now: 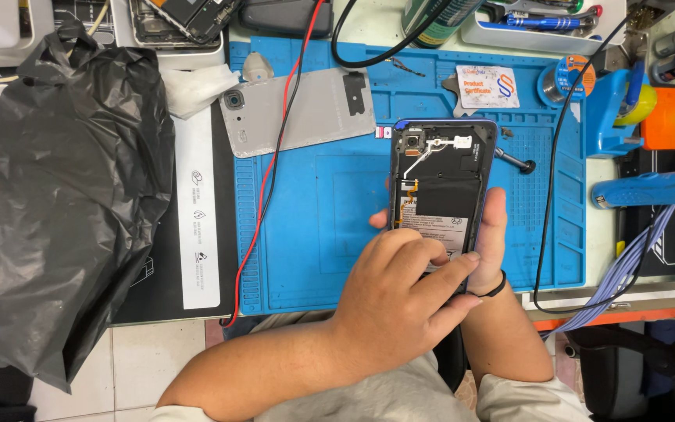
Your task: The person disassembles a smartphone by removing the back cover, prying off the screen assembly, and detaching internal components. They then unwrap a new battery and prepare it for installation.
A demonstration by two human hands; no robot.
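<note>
An opened phone (441,176) with its back cover off shows a black battery, a camera and a white flex strip. It is held tilted a little above the blue repair mat (314,227). My right hand (494,234), with a black band at the wrist, cups the phone from below and along its right edge. My left hand (400,293) lies over the phone's lower end, fingers bent and pressing on the battery label, thumb reaching to the right edge. Whatever is under those fingers is hidden.
A silver phone back cover (298,109) lies on the mat's upper left, crossed by red and black cables (263,195). A black plastic bag (64,195) fills the left. A screwdriver (514,162), a solder spool (564,78) and blue tools (650,187) sit right.
</note>
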